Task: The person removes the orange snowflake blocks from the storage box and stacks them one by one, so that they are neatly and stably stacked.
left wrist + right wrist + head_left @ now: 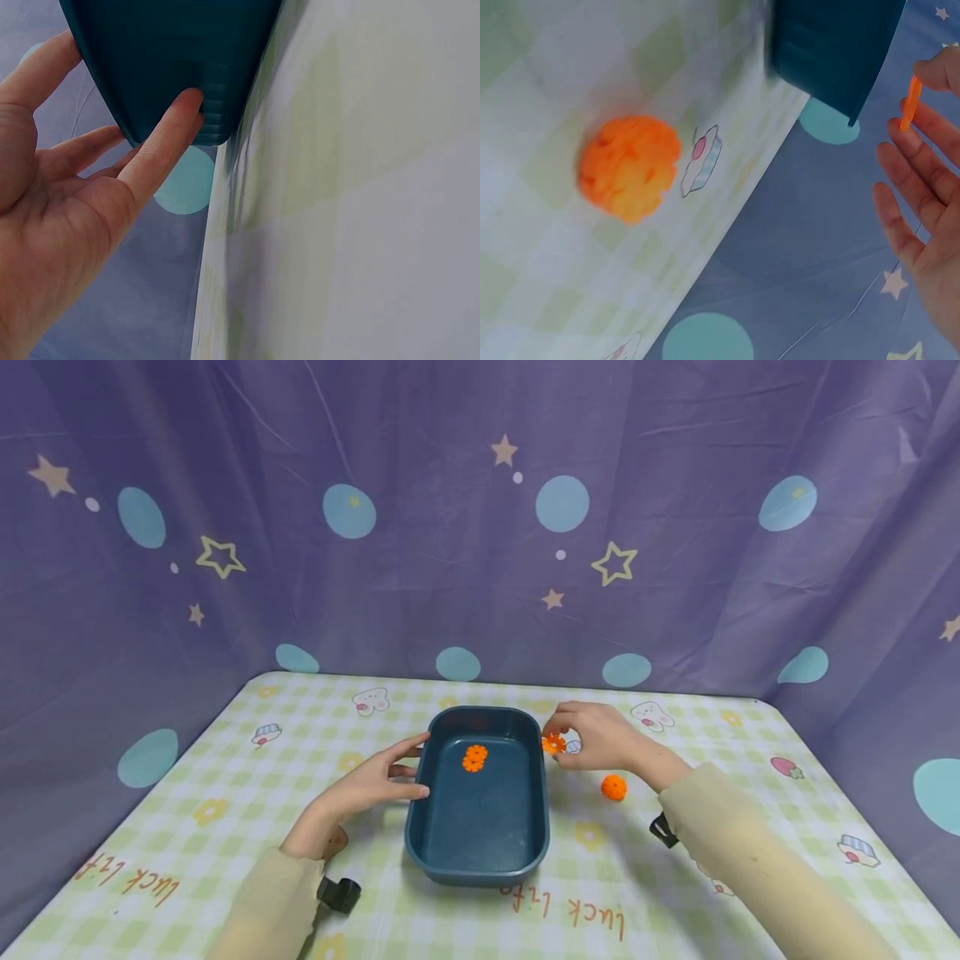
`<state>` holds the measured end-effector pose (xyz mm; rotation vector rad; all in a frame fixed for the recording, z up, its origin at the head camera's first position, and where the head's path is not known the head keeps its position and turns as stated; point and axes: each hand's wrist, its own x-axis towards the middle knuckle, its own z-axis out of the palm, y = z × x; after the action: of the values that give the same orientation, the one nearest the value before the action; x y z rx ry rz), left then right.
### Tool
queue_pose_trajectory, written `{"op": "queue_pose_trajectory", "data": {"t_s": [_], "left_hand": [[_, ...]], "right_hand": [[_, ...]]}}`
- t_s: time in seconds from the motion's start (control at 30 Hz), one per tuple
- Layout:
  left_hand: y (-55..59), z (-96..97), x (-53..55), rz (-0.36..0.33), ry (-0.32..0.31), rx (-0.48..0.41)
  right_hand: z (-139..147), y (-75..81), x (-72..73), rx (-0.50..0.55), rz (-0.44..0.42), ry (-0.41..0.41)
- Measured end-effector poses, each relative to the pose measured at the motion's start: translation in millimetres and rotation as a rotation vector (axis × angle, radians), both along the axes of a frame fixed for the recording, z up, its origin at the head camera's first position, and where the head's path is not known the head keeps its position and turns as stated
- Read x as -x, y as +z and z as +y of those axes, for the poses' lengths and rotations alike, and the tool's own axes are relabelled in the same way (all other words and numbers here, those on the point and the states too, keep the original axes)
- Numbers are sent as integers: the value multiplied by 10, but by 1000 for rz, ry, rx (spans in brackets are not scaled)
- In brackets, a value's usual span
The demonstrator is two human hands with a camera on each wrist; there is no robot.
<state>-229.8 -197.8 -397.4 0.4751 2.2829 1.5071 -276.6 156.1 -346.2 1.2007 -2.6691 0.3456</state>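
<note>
A dark blue rectangular tray (480,831) stands before me, with two orange flower-shaped discs (475,758) lying close together on its floor. My left hand (378,781) rests its extended fingers and thumb against the tray's left wall; in the left wrist view, a fingertip touches the ridged end of that wall. Just off the tray's right rim, my right hand (600,737) pinches another orange flower-shaped disc (553,743) between thumb and index finger. The right wrist view shows this disc (911,103) edge-on, with the remaining fingers spread loosely.
An orange notched, rounded piece (613,787) lies on the tablecloth to the right of the tray, below my right hand. The checked tablecloth (300,785) carries printed cartoons and lettering. A purple curtain (450,593) with stars and dots hangs behind the table.
</note>
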Motion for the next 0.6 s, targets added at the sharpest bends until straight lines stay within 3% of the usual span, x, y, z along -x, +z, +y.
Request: {"op": "queue_pose_trajectory", "data": {"t_s": [0.17,0.6], "left_hand": [[-5,-3,4,1,-1,-7],[-13,-9,6,3,-4,-5]], "right_hand": [[116,-19,-18,16,20,-20],[371,-135,-68,-9,-21,-86]]}}
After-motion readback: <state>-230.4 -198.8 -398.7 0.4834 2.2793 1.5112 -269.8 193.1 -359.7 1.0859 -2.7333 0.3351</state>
